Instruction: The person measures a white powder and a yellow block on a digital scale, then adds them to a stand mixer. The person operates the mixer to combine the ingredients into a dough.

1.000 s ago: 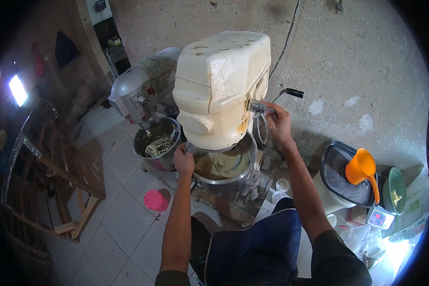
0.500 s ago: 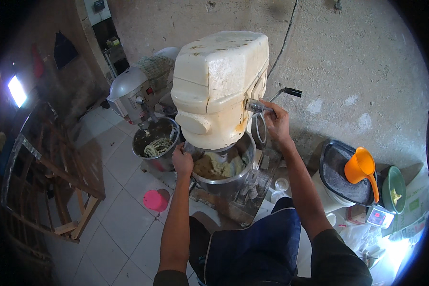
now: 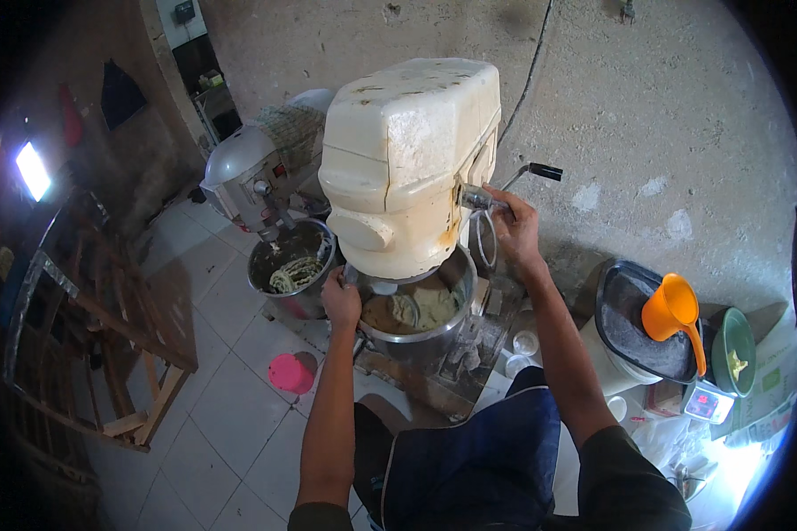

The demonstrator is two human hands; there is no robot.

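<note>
Mixer: a large cream-coloured stand mixer [image 3: 407, 159] is standing at the centre of the view, its boxy head scuffed and stained, blunt-cornered, with a rounded nose at 7 o'clock.
Bowl: a round steel mixing bowl [image 3: 416, 327] is sitting under the mixer head, at 6 o'clock from it; pale, lumpy dough [image 3: 421, 310] is lying inside.
Left hand: the left hand [image 3: 341, 299] is gripping the bowl's rim at the bowl's 9 o'clock edge, fingers curled over the metal.
Right hand: the right hand [image 3: 512, 226] is closed around a short metal lever [image 3: 476, 196] on the mixer's side, at 3 o'clock from the head; a black-tipped handle [image 3: 538, 170] is sticking out just past it.
Second mixer: a smaller grey mixer [image 3: 248, 181] with its own steel bowl [image 3: 292, 270] is standing at 9 o'clock from the big one.
Floor: pale glossy tiles [image 3: 230, 416] with a pink round lid [image 3: 290, 372] at 7 o'clock.
Side: an orange plastic jug [image 3: 673, 310] is resting in a dark tub [image 3: 629, 327] at 4 o'clock.
Change: both hands are keeping their earlier grips; the dough is looking slightly shifted in the bowl.
</note>
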